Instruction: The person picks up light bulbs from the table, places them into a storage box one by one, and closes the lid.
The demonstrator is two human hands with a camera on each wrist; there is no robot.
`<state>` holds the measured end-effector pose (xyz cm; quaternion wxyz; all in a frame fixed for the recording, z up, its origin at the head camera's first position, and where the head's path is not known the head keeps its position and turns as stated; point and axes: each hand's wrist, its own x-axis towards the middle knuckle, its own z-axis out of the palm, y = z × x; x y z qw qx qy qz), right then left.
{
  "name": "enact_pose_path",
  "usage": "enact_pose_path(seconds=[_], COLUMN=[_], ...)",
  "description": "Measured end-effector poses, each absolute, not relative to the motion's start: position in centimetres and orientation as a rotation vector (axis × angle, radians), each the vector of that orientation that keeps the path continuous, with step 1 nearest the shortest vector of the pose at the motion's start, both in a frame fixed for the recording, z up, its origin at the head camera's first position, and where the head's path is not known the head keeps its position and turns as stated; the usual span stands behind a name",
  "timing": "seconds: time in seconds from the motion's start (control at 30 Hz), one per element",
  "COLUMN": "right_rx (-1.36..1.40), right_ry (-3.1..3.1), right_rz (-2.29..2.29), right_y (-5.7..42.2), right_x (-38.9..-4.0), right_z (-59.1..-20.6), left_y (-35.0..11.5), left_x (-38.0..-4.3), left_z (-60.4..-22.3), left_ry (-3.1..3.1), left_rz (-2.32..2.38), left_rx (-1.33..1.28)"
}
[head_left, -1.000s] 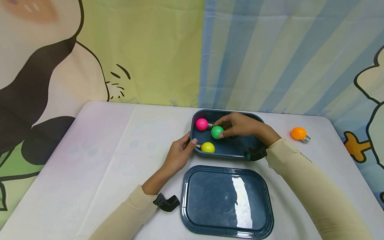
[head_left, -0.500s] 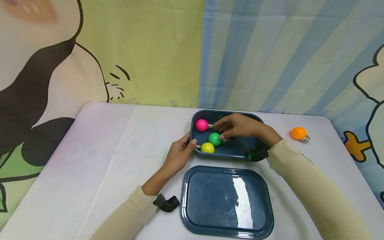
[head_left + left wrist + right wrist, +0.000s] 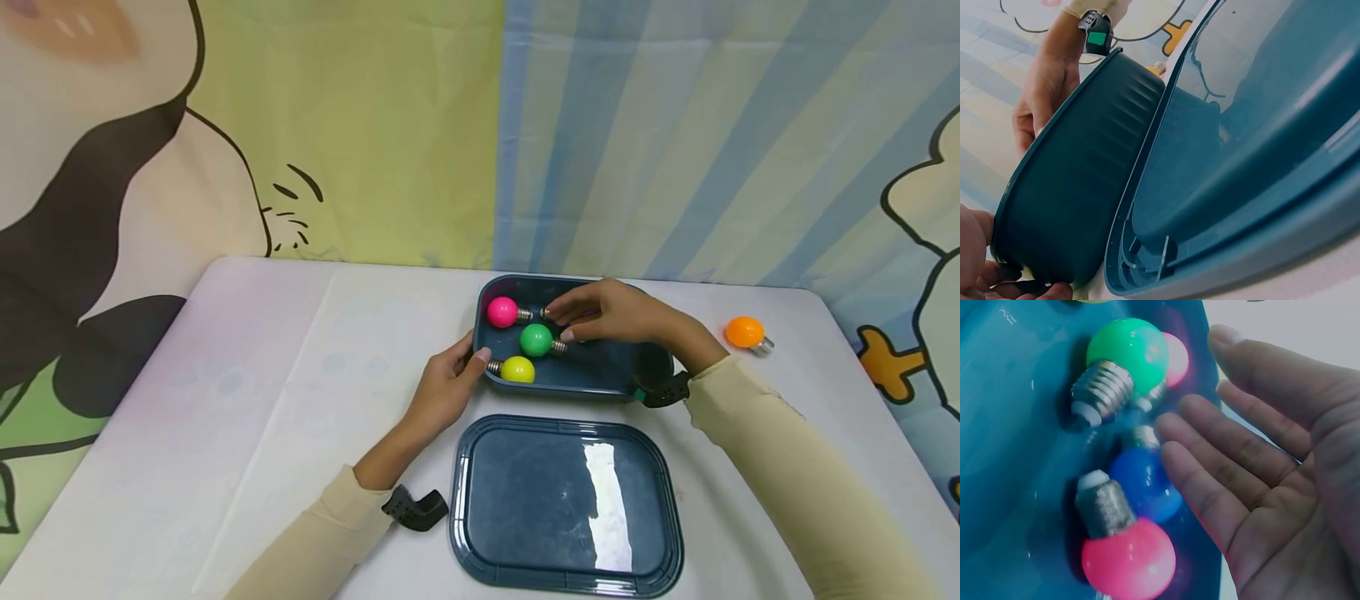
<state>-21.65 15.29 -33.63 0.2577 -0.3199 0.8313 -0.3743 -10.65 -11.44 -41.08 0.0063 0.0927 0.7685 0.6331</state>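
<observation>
My left hand [image 3: 442, 387] grips the left end of a dark blue plastic container [image 3: 600, 383], thumb on the rim and fingers against the outer wall. My right hand [image 3: 626, 312] is over the container, fingers extended and holding nothing. Just left of its fingertips lies a green light bulb [image 3: 536, 340], its metal base toward the hand. A pink bulb [image 3: 502, 312] and a yellow bulb [image 3: 517, 369] lie at the container's left end. The right wrist view also shows a blue bulb [image 3: 1147, 484] and another pink bulb [image 3: 1129, 559], which the right hand mostly hides from the head view.
A flat dark blue lid [image 3: 525, 500] lies in front of the container on the white table [image 3: 300, 400]. Right of the container is an orange bulb [image 3: 745, 332]. A printed cloth [image 3: 375, 125] hangs behind the table.
My right hand has let go of the green bulb, which now rests in the container, and has drawn slightly to the right. The left hand keeps its hold on the container.
</observation>
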Motion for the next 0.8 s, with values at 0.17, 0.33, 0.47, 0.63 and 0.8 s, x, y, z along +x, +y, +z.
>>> enact_pose_path(seconds=[0.17,0.33,0.47,0.63,0.8], right_rx=[-0.845,-0.826,-0.787,-0.719,-0.664], right_ry=[2.288,2.306,2.32,2.365,2.397], right_rz=[-1.053,-1.075,-1.079,-1.084,-1.123], right_y=[16.8,17.9,18.3,19.5,21.1], right_x=[-21.2,-21.0,-21.0,-20.6,-19.9], right_z=[-33.0,-33.0,-33.1,-32.6,-32.2], left_y=[-11.4,-11.5,-11.6,-11.4,-11.4], left_x=[-10.7,-10.6,-10.6,-10.7,-10.8], left_z=[-41.2,-40.9,-41.2,-41.3,-41.2], left_ry=[2.416,2.393,2.399,2.401,2.402], left_rz=[1.98,1.992,1.986,1.969,1.967], left_rx=[0.306,0.263,0.252,0.249,0.245])
